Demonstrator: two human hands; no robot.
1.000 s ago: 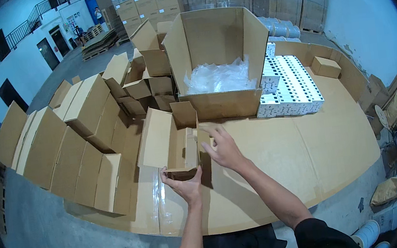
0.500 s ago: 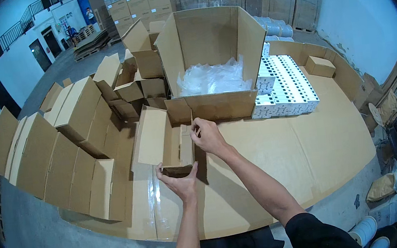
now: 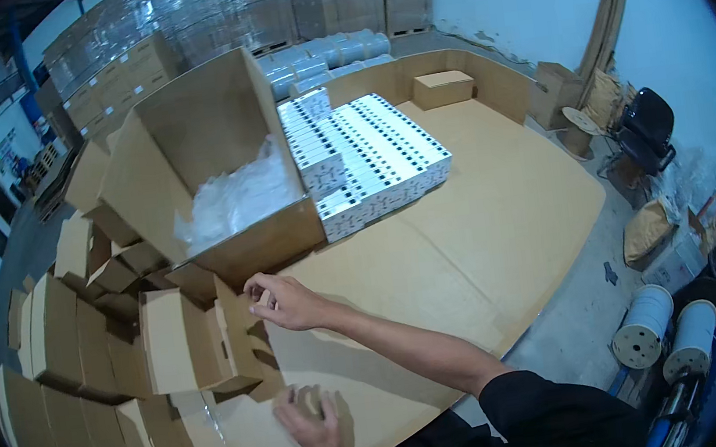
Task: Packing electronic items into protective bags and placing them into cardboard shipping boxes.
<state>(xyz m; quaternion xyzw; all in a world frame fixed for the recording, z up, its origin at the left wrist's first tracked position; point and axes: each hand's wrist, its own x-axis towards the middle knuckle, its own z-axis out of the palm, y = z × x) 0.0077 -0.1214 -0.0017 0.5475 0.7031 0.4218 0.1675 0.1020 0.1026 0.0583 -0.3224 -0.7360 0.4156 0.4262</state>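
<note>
A small open cardboard box (image 3: pixel 171 346) stands on the cardboard-covered table, its long flap raised on the left. My right hand (image 3: pixel 290 302) hovers just beyond the box's right side, fingers loosely curled and apart, with nothing seen between them. Below the box's near right corner is my left hand (image 3: pixel 312 423), slightly smeared by motion. Its fingers are spread and hold nothing, apart from the box. Behind the small box stands a large open carton (image 3: pixel 259 244) with crumpled clear plastic bags (image 3: pixel 236 200) inside.
Rows of white patterned small boxes (image 3: pixel 384 145) are stacked right of the large carton. More open cardboard boxes (image 3: pixel 79 335) crowd the left side. A closed carton (image 3: pixel 443 88) sits at the table's far end. Cable spools (image 3: pixel 644 328) and a black chair (image 3: pixel 643 129) stand on the right.
My view has swung to the right. Both hands have let go of the small box; the left has drawn back toward me, and the right stays beside it.
</note>
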